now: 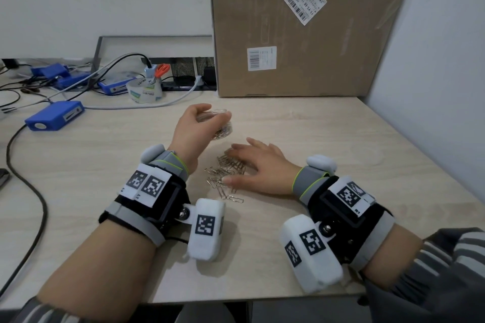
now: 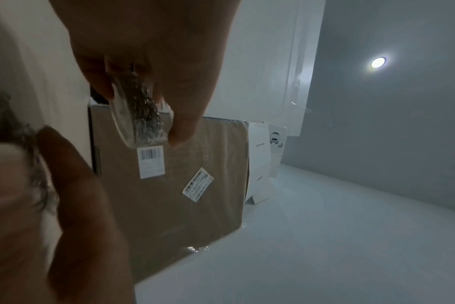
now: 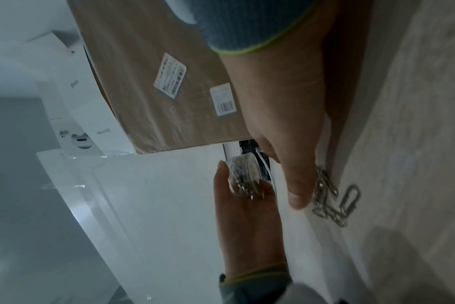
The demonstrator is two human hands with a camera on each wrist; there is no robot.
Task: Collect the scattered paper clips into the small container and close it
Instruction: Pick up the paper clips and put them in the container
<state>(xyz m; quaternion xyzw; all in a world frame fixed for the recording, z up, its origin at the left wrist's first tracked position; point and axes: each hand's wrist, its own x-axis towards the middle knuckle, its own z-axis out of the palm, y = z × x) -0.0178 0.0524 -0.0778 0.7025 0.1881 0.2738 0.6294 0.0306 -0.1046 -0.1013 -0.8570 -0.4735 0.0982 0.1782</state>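
Note:
My left hand holds a small clear round container above the desk, tilted, with paper clips inside; the same container shows between my fingertips in the left wrist view, and again in the right wrist view. A loose pile of silver paper clips lies on the wooden desk between my wrists. My right hand lies flat on the desk with straight fingers spread over the pile's right side; the clips sit under its thumb. No lid can be made out.
A big cardboard box stands at the back right, against a white wall panel. At the back left lie blue devices, cables, a tape roll and orange-handled scissors.

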